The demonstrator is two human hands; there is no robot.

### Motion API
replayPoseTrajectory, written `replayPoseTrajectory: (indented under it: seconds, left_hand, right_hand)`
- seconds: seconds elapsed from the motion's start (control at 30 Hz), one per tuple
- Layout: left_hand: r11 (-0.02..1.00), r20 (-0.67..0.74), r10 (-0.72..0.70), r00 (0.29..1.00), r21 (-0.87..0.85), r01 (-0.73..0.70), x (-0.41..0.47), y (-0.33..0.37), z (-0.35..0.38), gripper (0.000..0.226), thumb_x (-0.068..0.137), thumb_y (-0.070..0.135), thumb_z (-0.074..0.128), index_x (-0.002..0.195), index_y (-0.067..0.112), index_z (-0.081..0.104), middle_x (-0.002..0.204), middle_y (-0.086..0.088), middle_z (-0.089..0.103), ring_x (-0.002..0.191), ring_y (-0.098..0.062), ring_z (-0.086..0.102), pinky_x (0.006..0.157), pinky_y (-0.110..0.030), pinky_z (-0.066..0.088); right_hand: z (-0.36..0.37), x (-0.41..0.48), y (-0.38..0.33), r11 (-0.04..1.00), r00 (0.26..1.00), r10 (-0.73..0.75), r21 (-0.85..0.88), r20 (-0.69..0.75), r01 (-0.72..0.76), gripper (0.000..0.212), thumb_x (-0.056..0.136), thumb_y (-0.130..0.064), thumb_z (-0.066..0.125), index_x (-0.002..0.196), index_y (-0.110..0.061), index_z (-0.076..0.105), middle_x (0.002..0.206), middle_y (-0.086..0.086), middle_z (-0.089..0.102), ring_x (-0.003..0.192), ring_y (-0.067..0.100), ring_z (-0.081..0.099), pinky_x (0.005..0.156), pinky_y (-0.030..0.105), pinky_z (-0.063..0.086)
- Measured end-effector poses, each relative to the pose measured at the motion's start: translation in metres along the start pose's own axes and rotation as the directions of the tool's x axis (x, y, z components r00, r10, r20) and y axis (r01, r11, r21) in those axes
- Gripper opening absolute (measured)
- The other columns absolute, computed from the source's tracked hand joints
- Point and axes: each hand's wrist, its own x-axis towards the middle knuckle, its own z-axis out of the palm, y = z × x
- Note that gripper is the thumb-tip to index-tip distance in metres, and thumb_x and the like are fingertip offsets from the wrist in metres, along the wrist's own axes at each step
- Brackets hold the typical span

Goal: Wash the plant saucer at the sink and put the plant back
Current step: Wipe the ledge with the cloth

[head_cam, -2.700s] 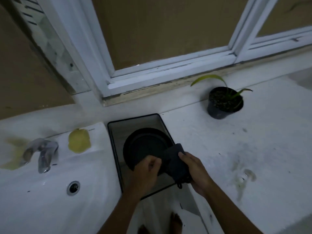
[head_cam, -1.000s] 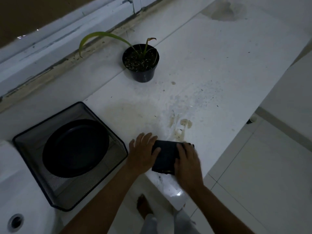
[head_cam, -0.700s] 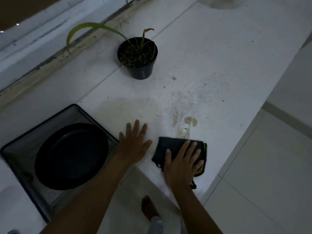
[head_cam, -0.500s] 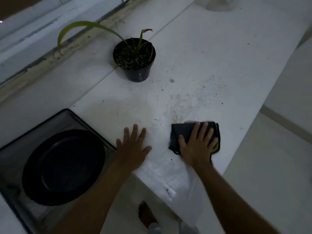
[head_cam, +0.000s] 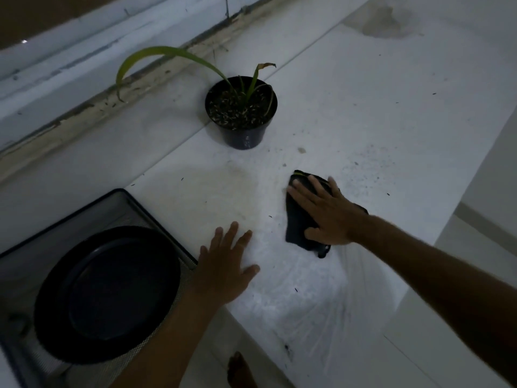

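The black round plant saucer (head_cam: pixel 107 292) lies in a black wire-mesh tray (head_cam: pixel 131 204) at the lower left. A small potted plant (head_cam: pixel 241 113) in a black pot stands on the white counter (head_cam: pixel 363 113) farther back, with one long green leaf arching left. My right hand (head_cam: pixel 326 212) lies flat with spread fingers on a dark cloth (head_cam: pixel 298 217), pressing it to the counter. My left hand (head_cam: pixel 228 268) rests flat on the counter beside the tray, fingers apart, holding nothing.
Specks of soil and faint brown stains mark the counter around the cloth. A grimy window sill (head_cam: pixel 112 88) runs along the back. The counter's front edge drops to a tiled floor (head_cam: pixel 419 345) on the right, where a bare foot (head_cam: pixel 240 371) shows.
My right hand has slid the cloth away from the front edge, up and to the right across the stained patch. My left hand stays flat beside the tray.
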Motion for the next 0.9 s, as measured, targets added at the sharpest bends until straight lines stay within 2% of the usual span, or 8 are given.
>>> replayPoseTrajectory:
  seconds: [0.07,0.13,0.27,0.53,0.63,0.77,0.83,0.9]
  left_hand:
    - [0.998,-0.081,-0.049,0.995,-0.045,0.046,0.004,0.000,-0.008,0.070,0.097,0.059,0.037,0.156,0.033,0.010,0.165,0.004,-0.001,0.151,-0.024,0.000,0.121,-0.053,0.011]
    - [0.993,-0.127,-0.120,0.985,-0.034,0.117,0.013,0.002,-0.014,0.067,0.100,0.055,0.028,0.157,0.029,0.003,0.165,0.002,-0.006,0.151,-0.024,-0.006,0.121,-0.053,0.004]
    - [0.985,-0.084,-0.161,0.983,0.042,0.165,0.027,-0.004,-0.017,0.064,0.103,0.050,0.020,0.156,0.028,-0.008,0.163,-0.001,-0.018,0.150,-0.030,-0.015,0.120,-0.057,0.004]
    - [0.993,-0.107,-0.115,0.988,0.015,0.117,0.031,-0.021,-0.011,0.061,0.103,0.048,0.025,0.156,0.032,0.000,0.164,0.003,-0.012,0.151,-0.027,-0.008,0.119,-0.054,0.008]
    - [0.994,-0.099,-0.104,0.990,0.011,0.106,0.031,-0.024,-0.008,0.059,0.104,0.045,0.024,0.156,0.032,0.000,0.164,0.004,-0.012,0.151,-0.026,-0.008,0.119,-0.054,0.008]
    - [0.990,-0.090,-0.141,0.986,0.016,0.143,0.027,-0.017,-0.005,0.057,0.105,0.042,0.021,0.157,0.030,0.000,0.164,0.002,-0.013,0.150,-0.028,-0.011,0.119,-0.056,0.003]
    - [0.992,-0.091,-0.122,0.988,0.026,0.125,0.022,-0.008,-0.002,0.055,0.105,0.040,0.021,0.156,0.028,0.002,0.164,0.001,-0.012,0.150,-0.028,-0.011,0.119,-0.056,0.001]
    - [0.999,-0.064,-0.025,0.998,0.030,0.027,0.011,0.004,0.006,0.055,0.105,0.041,0.020,0.156,0.030,0.003,0.164,0.002,-0.012,0.150,-0.027,-0.011,0.120,-0.055,0.001]
  right_hand:
    - [0.002,-0.002,-0.024,0.950,0.954,0.261,0.217,-0.150,-0.226,0.084,0.090,-0.052,0.031,0.155,-0.013,-0.006,0.163,0.013,-0.005,0.149,0.034,-0.003,0.118,0.052,0.000]
    - [0.007,0.007,-0.053,0.806,0.833,0.526,0.414,-0.174,-0.422,0.072,0.101,-0.046,0.028,0.155,-0.005,0.005,0.162,0.019,0.007,0.148,0.036,0.005,0.119,0.051,0.004]
    - [0.021,0.040,-0.080,0.664,0.689,0.717,0.403,-0.105,-0.629,0.071,0.101,-0.053,0.013,0.156,-0.008,0.001,0.164,0.014,0.000,0.150,0.034,-0.001,0.118,0.056,-0.002]
    - [0.030,0.041,-0.074,0.945,0.921,0.321,0.145,-0.221,-0.294,0.073,0.097,-0.061,0.003,0.157,-0.020,0.004,0.164,0.005,0.006,0.150,0.030,0.005,0.119,0.053,0.005]
    - [0.052,0.003,-0.105,0.985,0.949,0.166,0.091,-0.270,-0.147,0.068,0.101,-0.057,0.017,0.156,-0.017,0.017,0.162,0.007,0.018,0.149,0.031,0.015,0.118,0.055,0.012]
    - [0.085,-0.057,-0.125,0.999,0.971,0.014,0.053,-0.240,-0.001,0.062,0.104,-0.053,0.016,0.156,-0.021,0.012,0.164,0.003,0.010,0.151,0.026,0.006,0.119,0.052,0.010]
    - [0.086,-0.072,-0.113,0.999,0.967,0.035,0.032,-0.252,-0.028,0.059,0.104,-0.050,0.014,0.156,-0.021,0.015,0.163,0.002,0.013,0.150,0.027,0.010,0.119,0.051,0.013]
    - [0.081,-0.075,-0.105,0.969,0.933,0.244,0.104,-0.264,-0.224,0.061,0.103,-0.049,0.013,0.156,-0.019,0.017,0.163,0.003,0.014,0.150,0.028,0.014,0.119,0.052,0.014]
